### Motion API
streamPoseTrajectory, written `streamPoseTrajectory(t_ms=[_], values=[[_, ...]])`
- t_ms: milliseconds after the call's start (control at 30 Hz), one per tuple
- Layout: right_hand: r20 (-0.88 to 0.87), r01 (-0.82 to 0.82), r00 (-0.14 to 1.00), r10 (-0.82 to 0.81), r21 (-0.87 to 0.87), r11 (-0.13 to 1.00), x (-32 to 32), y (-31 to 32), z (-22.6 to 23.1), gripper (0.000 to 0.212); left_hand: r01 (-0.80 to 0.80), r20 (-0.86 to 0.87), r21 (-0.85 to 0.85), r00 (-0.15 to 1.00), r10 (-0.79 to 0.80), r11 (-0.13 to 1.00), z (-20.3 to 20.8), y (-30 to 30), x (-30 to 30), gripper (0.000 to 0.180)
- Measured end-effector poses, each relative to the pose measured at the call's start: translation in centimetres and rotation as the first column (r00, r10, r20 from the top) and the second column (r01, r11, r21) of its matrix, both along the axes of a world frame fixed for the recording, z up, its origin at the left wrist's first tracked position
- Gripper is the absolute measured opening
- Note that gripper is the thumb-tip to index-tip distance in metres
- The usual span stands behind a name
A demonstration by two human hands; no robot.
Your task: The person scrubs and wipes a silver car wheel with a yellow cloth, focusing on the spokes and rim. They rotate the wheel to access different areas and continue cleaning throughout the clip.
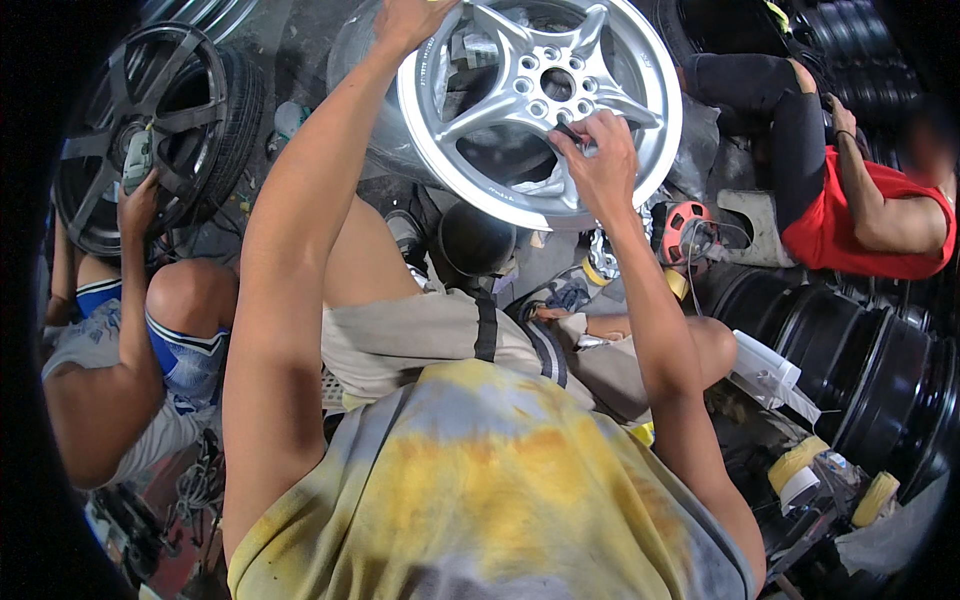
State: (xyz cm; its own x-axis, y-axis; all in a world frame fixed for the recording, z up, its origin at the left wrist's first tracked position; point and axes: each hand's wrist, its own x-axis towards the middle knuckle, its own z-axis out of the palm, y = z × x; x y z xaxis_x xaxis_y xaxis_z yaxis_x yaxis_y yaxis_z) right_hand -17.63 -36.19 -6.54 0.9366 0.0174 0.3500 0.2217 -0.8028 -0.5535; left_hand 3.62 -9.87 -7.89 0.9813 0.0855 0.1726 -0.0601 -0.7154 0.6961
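Observation:
A silver alloy wheel rim (648, 120) with several spokes and a ring of bolt holes is propped up in front of me, its face toward me. My left hand (412, 24) grips its outer edge at the upper left; the top of the picture cuts off part of the fingers. Just below the hub, my right hand (606, 162) pinches a small dark piece (568, 132) against the base of a spoke. I cannot make out what kind of thing that piece is.
At left, a co-worker's hand holds a pale green power tool (138, 160) against a dark wheel (75, 147) with a tyre. Another person in a red top (865, 225) sits at right. Black rims (850, 350) line the right side, near a red-orange reel-like object (684, 228) and yellow tape rolls (797, 462).

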Motion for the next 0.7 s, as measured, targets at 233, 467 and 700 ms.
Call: streamPoseTrajectory(t_ms=[233, 467, 700], values=[[-0.009, 0.069, 0.998, -0.069, 0.017, 0.997, -0.2, 0.3, -0.3, 0.021, 0.009, 0.042, 0.060, 0.999, -0.012, 0.998, 0.3, 0.3, -0.2, 0.055], [0.007, 0.068, 0.998, -0.068, -0.008, 0.998, -1.1, 0.0, -0.3, 0.020, 0.020, 0.045, 0.011, 0.999, -0.020, 1.000, -0.2, 0.4, -0.3, 0.058], [0.081, 0.017, 0.997, -0.017, -0.003, 1.000, 0.7, 1.0, -0.2, 0.021, 0.037, 0.105, 0.020, 0.994, -0.038, 0.999, -1.1, 0.8, 0.8, 0.059]])
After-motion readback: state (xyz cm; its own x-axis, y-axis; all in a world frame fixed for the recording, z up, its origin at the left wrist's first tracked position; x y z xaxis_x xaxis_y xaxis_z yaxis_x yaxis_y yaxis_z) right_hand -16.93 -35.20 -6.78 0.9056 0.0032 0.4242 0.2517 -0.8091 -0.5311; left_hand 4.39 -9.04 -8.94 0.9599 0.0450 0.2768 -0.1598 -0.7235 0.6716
